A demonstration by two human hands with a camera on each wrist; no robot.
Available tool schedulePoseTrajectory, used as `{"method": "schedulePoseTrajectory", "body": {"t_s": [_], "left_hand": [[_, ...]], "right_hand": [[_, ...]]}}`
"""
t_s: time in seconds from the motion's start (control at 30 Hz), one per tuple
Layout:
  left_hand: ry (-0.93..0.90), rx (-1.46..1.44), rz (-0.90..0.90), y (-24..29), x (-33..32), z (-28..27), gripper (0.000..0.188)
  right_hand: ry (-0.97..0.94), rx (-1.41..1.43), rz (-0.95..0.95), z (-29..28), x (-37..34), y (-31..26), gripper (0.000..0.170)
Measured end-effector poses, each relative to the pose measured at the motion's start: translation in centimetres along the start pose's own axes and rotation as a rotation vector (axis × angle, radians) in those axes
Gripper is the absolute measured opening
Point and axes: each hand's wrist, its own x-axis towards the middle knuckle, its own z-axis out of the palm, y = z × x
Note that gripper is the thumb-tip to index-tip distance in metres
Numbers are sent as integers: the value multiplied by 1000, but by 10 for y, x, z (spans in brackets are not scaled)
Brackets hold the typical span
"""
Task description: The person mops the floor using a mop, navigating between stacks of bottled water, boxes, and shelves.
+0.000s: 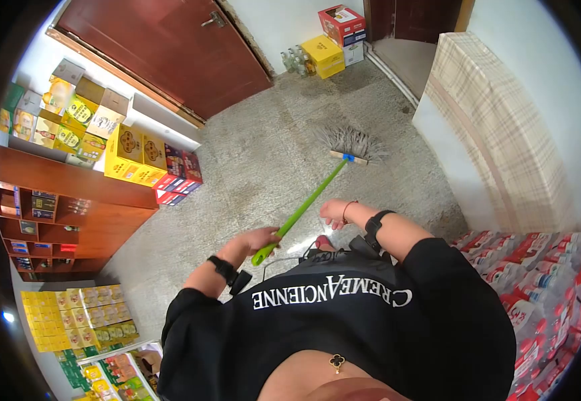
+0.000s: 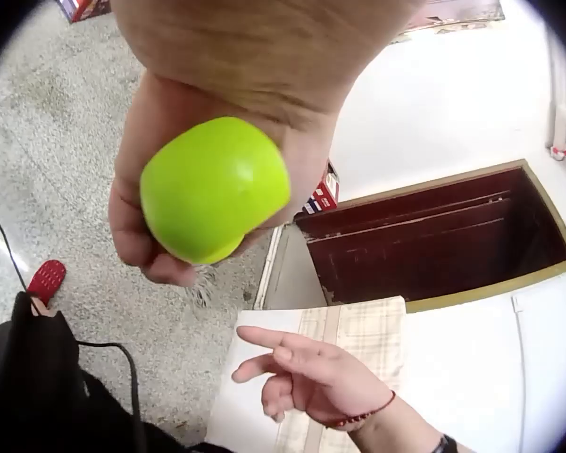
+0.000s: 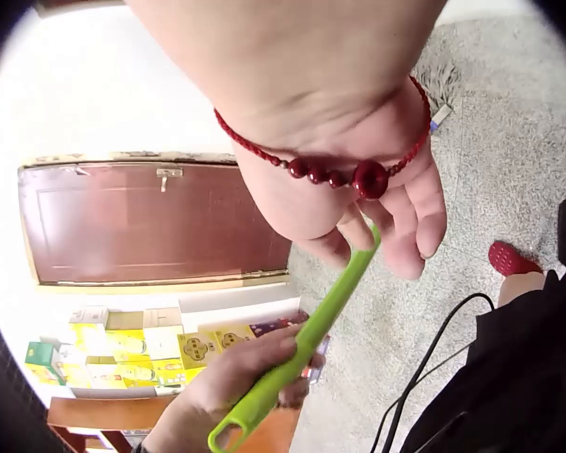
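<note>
A mop with a bright green handle (image 1: 312,198) and a grey string head (image 1: 352,142) slants across the floor, its head lying farther out. My left hand (image 1: 261,238) grips the handle close to its near end. In the left wrist view, the rounded green handle end (image 2: 215,189) sits in that palm with fingers curled round it. My right hand (image 1: 334,212) hovers to the right of the handle, holding nothing. Its fingers hang loosely bent in the right wrist view, where the handle (image 3: 332,307) passes behind them. A red beaded bracelet (image 3: 335,177) circles that wrist.
Yellow boxes (image 1: 127,157) and a wooden cabinet (image 1: 83,214) line the left side. Plastic-wrapped bottle packs (image 1: 531,281) stand at right, below a plaid-covered panel (image 1: 498,127). Cartons (image 1: 322,56) and glass bottles (image 1: 297,61) stand by the far wall. A dark cable (image 3: 424,368) hangs near my body.
</note>
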Motion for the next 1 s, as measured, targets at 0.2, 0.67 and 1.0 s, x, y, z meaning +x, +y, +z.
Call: {"method": "schedulePoseTrajectory", "body": {"t_s": [0.2,0.67,1.0], "left_hand": [[85,-10,-104,-95,-92,19,54],[272,-168,-9,-223,-194,70,44],[195,-173,-9,-81,-142,42,34]], "right_hand": [[-2,-75,-26,59,45,-2,33],[-111,12,196,168,102,35,45],[-34,429,240,115,128,40,71]]}}
